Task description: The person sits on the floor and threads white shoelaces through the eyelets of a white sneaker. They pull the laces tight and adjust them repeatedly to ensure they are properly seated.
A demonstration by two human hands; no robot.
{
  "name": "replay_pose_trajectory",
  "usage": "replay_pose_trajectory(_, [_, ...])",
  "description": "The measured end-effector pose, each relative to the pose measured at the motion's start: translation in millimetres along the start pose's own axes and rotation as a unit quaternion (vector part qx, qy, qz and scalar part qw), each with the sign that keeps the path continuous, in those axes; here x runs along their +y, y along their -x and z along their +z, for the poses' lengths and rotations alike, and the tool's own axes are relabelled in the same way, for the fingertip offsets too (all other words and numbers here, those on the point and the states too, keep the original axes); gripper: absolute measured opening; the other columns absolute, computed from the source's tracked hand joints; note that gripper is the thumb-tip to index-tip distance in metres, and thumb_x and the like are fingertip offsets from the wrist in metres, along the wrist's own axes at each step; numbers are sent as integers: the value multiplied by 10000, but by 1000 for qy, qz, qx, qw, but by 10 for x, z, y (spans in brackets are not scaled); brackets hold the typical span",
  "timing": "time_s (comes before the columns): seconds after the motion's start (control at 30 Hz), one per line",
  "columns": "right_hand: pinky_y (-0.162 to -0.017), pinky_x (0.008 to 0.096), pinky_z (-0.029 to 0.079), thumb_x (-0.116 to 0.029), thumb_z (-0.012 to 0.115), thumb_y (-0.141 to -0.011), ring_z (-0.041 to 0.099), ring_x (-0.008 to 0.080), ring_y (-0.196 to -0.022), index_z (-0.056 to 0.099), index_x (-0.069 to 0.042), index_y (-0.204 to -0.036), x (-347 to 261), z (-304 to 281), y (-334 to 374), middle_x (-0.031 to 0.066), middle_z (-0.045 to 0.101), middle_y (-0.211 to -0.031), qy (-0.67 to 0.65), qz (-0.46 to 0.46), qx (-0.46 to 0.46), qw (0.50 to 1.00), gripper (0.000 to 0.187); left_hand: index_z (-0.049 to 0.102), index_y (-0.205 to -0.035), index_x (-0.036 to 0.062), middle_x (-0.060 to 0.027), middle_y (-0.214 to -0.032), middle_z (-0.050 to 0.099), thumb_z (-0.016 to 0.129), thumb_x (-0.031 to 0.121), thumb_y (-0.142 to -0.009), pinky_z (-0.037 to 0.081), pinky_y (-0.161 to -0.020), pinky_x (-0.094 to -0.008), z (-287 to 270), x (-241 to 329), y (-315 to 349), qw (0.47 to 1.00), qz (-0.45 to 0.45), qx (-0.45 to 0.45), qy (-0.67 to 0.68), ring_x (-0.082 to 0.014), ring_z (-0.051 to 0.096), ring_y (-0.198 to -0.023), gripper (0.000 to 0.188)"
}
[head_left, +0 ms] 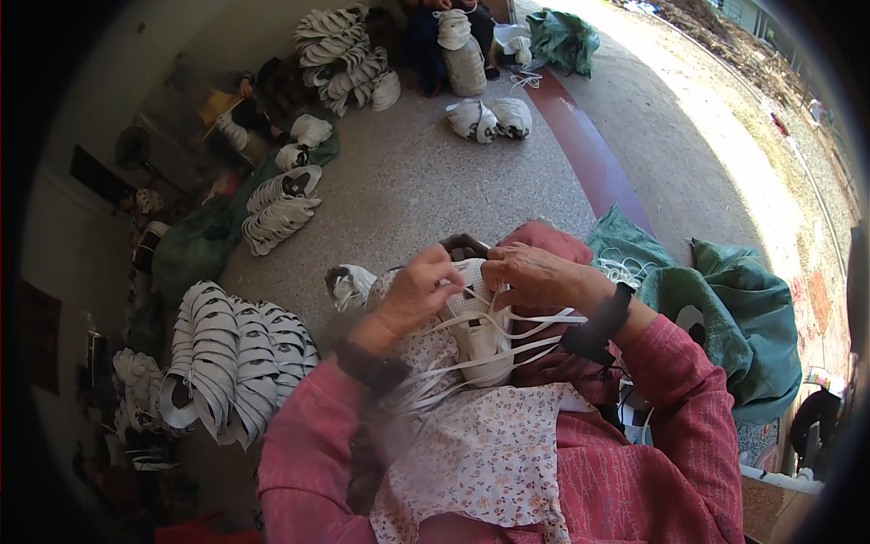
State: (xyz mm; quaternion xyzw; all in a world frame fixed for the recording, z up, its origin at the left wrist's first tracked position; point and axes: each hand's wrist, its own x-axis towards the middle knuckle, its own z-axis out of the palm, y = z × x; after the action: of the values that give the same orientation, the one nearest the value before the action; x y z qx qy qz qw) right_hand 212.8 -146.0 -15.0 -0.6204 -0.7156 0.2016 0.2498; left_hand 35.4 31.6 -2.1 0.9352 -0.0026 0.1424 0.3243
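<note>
A white shoe upper (483, 349) lies across my lap, its toe toward me and its dark-lined opening away from me. White shoelaces (536, 332) run through it, with loose ends trailing to both sides. My left hand (419, 292) pinches a shoelace at the left row of eyelets. On the opposite edge, near the opening, my right hand (533, 275) has its fingers closed at the shoelace there. The right fingertips are partly hidden. A flowered apron (480, 458) covers my lap under the shoe upper.
Stacked white shoe uppers (240, 358) stand at my left, with another stack (283, 208) farther off. Green sacks (748, 317) sit at my right, with a bundle of white laces (625, 270). Two shoe uppers (489, 120) lie on the floor ahead; people work beyond.
</note>
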Motion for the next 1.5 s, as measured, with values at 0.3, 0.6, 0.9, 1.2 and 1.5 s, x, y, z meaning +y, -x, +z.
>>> replay_pose_trajectory(0.3, [-852, 435, 461, -171, 698, -834, 607, 343, -977, 615, -51, -981, -74, 21, -115, 142, 601, -991, -28, 20, -10, 999, 207, 721, -860, 45, -126, -856, 610, 729, 165, -817, 500, -760, -400, -3471, -1712, 2066, 719, -314, 367, -500, -297, 615, -830, 128])
replay_pose_trajectory(0.6, [-806, 458, 490, -136, 623, -903, 626, 378, -901, 628, -46, -987, -40, 235, 89, 162, 603, -991, -62, -11, 138, 988, 123, 695, -1066, 32, 0, -864, 641, 706, 38, -836, 502, -738, -262, -1056, -1117, 1695, 940, -295, 173, -15, -102, 608, -820, 231])
replay_pose_trajectory(0.9, [-765, 461, 506, -172, 627, -905, 636, 347, -874, 591, -44, -910, -363, 343, -46, 146, 569, -964, 76, 17, 50, 996, 133, 701, -877, 46, -82, -885, 630, 742, 233, -857, 475, -822, -383, -175, -44, 773, 995, -18, 52, -84, -279, 600, -879, 193])
replay_pose_trajectory(1.2, [-746, 460, 477, -190, 666, -886, 610, 344, -853, 558, -44, -935, -500, 403, 6, 127, 544, -974, 111, 35, 81, 990, 187, 695, -827, 79, -65, -871, 589, 728, 349, -862, 424, -889, -409, -28, -29, 858, 996, 43, -21, -81, -270, 552, -935, 275])
replay_pose_trajectory(1.5, [-750, 467, 501, -167, 692, -854, 636, 355, -835, 587, -67, -962, -457, 333, 94, 124, 578, -954, 56, 7, 70, 996, 181, 695, -829, 108, -30, -832, 597, 700, 312, -891, 445, -811, -366, -18, 85, 964, 986, 82, -145, 8, -250, 589, -806, 214])
